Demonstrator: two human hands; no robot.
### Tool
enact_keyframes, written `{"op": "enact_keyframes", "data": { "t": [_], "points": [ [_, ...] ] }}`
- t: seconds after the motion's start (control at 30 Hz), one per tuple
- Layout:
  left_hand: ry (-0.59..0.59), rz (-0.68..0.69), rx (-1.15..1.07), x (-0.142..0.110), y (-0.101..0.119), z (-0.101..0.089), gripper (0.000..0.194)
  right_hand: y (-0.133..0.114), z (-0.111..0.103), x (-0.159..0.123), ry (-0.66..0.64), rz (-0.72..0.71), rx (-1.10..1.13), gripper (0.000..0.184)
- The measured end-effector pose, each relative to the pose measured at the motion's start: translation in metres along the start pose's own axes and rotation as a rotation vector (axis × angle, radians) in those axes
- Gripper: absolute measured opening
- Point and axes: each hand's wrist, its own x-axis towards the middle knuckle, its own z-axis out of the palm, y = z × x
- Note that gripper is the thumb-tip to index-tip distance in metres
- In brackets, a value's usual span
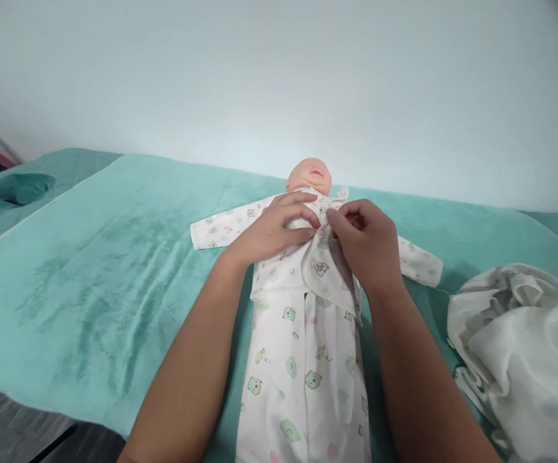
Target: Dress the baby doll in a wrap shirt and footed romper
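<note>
A baby doll (310, 175) lies on its back, its head toward the wall. It wears a white long-sleeved baby shirt (279, 273) and matching trousers (298, 386), printed with small green and pink animals. My left hand (288, 222) rests on the chest of the shirt, fingers apart, the thumb near the front flap's edge. On the other side of the chest, my right hand (366, 238) pinches the shirt's front between thumb and fingers; its fingertips are partly hidden. A small white fabric tie (342, 193) sticks up beside the doll's neck.
A teal plush cover (90, 289) lies beneath the doll, with some creases at left. Crumpled white cloth (524, 347) is heaped at right. Behind stands a pale wall (260, 83). Grey floor (13, 424) shows past the cover's edge at lower left.
</note>
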Motion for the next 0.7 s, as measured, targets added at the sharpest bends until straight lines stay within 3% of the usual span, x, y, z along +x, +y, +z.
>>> {"op": "enact_keyframes", "data": {
  "t": [0.07, 0.2, 0.37, 0.7],
  "points": [
    [-0.089, -0.010, 0.028, -0.002, 0.002, -0.006, 0.013, -0.006, -0.009, -0.001, -0.194, -0.018, -0.101, 0.023],
    [-0.115, -0.029, 0.050, -0.003, 0.004, -0.009, 0.014, -0.013, -0.025, -0.001, -0.477, -0.027, -0.247, 0.031],
    [-0.112, -0.047, 0.042, -0.003, 0.002, -0.008, 0.010, -0.010, -0.027, -0.001, -0.543, -0.023, -0.251, 0.028],
    [-0.122, -0.021, -0.012, -0.003, -0.001, -0.010, 0.015, 0.018, -0.025, 0.011, -0.631, 0.096, 0.187, 0.028]
  ]
}}
